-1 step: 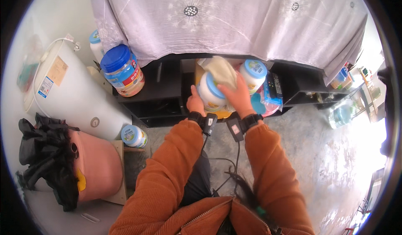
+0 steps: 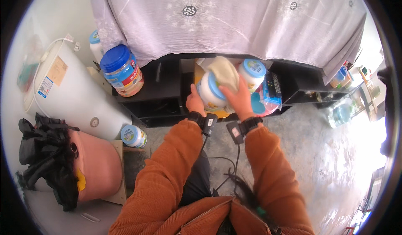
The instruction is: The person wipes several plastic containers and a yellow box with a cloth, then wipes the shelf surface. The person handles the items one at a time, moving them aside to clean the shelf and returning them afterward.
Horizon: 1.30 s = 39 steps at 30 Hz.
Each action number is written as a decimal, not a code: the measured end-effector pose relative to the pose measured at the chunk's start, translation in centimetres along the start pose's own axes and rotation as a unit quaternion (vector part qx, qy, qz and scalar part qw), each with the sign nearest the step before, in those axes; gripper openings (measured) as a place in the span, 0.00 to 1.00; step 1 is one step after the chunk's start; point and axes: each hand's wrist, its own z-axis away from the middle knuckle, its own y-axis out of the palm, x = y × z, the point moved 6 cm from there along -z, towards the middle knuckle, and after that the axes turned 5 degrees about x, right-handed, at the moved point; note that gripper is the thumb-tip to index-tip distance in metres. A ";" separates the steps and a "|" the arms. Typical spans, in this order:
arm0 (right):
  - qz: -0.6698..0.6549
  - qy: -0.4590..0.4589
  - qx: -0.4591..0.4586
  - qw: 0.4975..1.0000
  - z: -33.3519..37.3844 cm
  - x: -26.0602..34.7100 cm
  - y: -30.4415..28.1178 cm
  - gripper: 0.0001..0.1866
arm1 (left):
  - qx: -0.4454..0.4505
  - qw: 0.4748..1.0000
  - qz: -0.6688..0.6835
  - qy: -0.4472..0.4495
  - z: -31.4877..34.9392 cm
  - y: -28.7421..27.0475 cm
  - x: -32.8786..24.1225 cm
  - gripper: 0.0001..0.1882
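Our left hand [image 2: 194, 102] holds a tilted white jar [image 2: 204, 90] at the black cabinet [image 2: 171, 82]; our right hand [image 2: 239, 100] presses a beige cloth [image 2: 225, 71] against its blue lid [image 2: 213, 84]. The cloth has shifted slightly rightward, suggesting rubbing is under way; some fingertips are hidden.

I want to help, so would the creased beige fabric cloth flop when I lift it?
The beige fabric cloth probably flops, since it creases under the right hand against the white, round, blue-lidded jar. It looks like plain fabric, so it's likely light. Having no firm, round shape, it probably won't roll.
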 end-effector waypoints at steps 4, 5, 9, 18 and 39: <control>-0.121 0.012 -0.114 0.986 5.6 -0.1 -3.8 0.40 | 0.032 0.994 -0.004 0.101 3.0 1.7 -1.7 0.33; -0.169 0.026 -0.121 0.978 7.2 -0.1 -4.9 0.39 | 0.079 0.991 0.036 0.103 3.9 2.4 -1.9 0.30; -0.229 0.053 -0.168 0.957 12.5 0.7 -11.6 0.35 | 0.242 0.967 0.069 0.025 8.7 6.1 -0.5 0.26; -0.188 0.138 -0.151 0.961 21.2 -1.1 -21.3 0.31 | 0.451 0.855 0.169 -0.191 21.0 12.1 9.1 0.31; 0.200 -0.052 0.019 0.978 22.5 7.0 -25.6 0.26 | 0.513 0.808 0.179 -0.227 26.8 15.0 13.5 0.27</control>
